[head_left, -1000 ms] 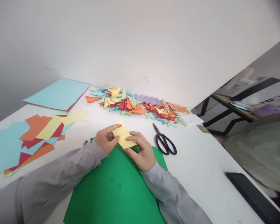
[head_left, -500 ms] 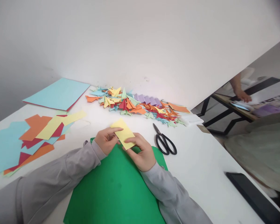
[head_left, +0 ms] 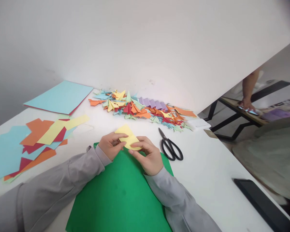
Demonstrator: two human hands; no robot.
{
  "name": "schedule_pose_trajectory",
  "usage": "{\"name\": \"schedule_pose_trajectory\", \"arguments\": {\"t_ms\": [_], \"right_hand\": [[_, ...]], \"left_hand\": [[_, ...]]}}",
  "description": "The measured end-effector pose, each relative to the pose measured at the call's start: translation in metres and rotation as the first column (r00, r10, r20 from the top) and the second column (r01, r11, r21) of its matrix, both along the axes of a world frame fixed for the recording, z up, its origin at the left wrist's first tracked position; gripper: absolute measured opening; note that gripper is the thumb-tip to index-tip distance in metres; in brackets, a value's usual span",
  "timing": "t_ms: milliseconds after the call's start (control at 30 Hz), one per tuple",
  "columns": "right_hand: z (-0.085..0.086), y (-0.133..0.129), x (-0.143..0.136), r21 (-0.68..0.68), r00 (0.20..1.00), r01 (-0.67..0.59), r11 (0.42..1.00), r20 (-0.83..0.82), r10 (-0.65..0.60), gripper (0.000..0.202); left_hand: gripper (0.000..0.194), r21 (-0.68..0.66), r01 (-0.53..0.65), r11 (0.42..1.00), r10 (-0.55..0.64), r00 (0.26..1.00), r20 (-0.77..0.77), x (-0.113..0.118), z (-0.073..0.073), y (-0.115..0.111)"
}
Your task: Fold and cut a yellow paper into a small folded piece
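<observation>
A small piece of yellow paper [head_left: 127, 133] is held up between both hands, its near edge bent over. My left hand [head_left: 111, 145] pinches its left side with thumb and fingers. On the right edge, my right hand [head_left: 148, 156] grips the paper between thumb and fingertips. Beneath the hands lies a large green sheet [head_left: 120, 193]. Black-handled scissors [head_left: 170, 145] rest on the table to the right of my right hand, blades pointing away.
Several small folded paper shapes [head_left: 135, 109] lie in a row along the wall. Loose coloured paper pieces [head_left: 42, 138] and blue sheets [head_left: 60, 96] are at the left. A dark flat device [head_left: 261, 199] sits at the right edge. Beyond it, a person's hand [head_left: 246, 103] is at another table.
The yellow paper's lower corner has been bent upward, and my left thumb now presses on it. My right hand has turned slightly. The other person's hand has moved onto a light-coloured sheet.
</observation>
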State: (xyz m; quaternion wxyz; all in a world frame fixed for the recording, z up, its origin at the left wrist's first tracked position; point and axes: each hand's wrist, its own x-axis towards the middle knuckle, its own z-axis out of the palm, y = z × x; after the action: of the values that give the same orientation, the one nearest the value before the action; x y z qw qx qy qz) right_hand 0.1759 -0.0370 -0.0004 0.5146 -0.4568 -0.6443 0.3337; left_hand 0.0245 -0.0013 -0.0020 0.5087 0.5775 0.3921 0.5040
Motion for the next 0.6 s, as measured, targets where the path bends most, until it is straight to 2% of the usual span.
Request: {"name": "schedule_pose_trajectory", "arguments": {"t_ms": [100, 233, 400, 600], "right_hand": [[0.001, -0.0004, -0.0006, 0.01, 1.0, 0.016, 1.0, -0.025, -0.016, 0.006], [0.001, 0.0017, -0.0004, -0.046, 0.983, 0.059, 0.997, -0.173, -0.066, 0.003], [-0.0004, 0.0037, -0.0007, -0.14, 0.956, 0.011, 0.99, -0.289, -0.051, 0.003], [-0.0015, 0.0034, -0.0009, -0.187, 0.96, 0.013, 0.982, -0.274, -0.065, 0.007]], "left_hand": [[0.024, -0.013, 0.091, 0.996, -0.091, 0.996, 0.0, 0.0001, 0.0014, -0.001], [0.028, -0.018, 0.203, 0.979, -0.2, 0.972, 0.121, 0.0027, 0.002, -0.0044], [0.022, -0.034, 0.125, 0.992, -0.119, 0.982, 0.148, 0.0038, -0.002, -0.0036], [0.013, 0.001, 0.08, 0.997, -0.08, 0.987, 0.14, 0.0033, -0.0002, -0.0011]]}}
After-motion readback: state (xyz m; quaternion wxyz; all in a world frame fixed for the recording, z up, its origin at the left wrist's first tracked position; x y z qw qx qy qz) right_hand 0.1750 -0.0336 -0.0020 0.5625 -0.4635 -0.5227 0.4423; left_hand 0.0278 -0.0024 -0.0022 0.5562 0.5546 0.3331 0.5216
